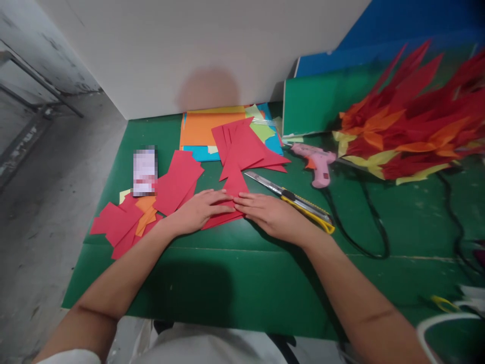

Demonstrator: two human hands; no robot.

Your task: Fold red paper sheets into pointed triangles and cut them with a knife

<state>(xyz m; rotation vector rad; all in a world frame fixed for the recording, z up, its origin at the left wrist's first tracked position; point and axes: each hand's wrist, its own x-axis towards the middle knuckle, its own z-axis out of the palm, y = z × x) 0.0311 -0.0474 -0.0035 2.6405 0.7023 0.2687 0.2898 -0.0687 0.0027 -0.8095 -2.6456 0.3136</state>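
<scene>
My left hand [202, 208] lies flat with its fingers stretched over a red sheet of paper [237, 185] on the green table. From the other side my right hand [268, 213] rests on the same paper, fingers straight and close together, the two sets of fingertips nearly meeting. Part of the sheet is covered by the hands, and its lower edge shows layered or folded. Just beyond it fans a stack of red paper triangles [246, 146]. A yellow utility knife [290, 197] with its blade out lies by my right hand.
Red paper pieces [180, 182] and orange scraps [146, 212] lie left, near a blurred phone [145, 172]. Coloured sheets [200, 129] sit at the back. Right are a pink glue gun [320, 162] with a black cord and a red-orange paper flame shape [409, 121].
</scene>
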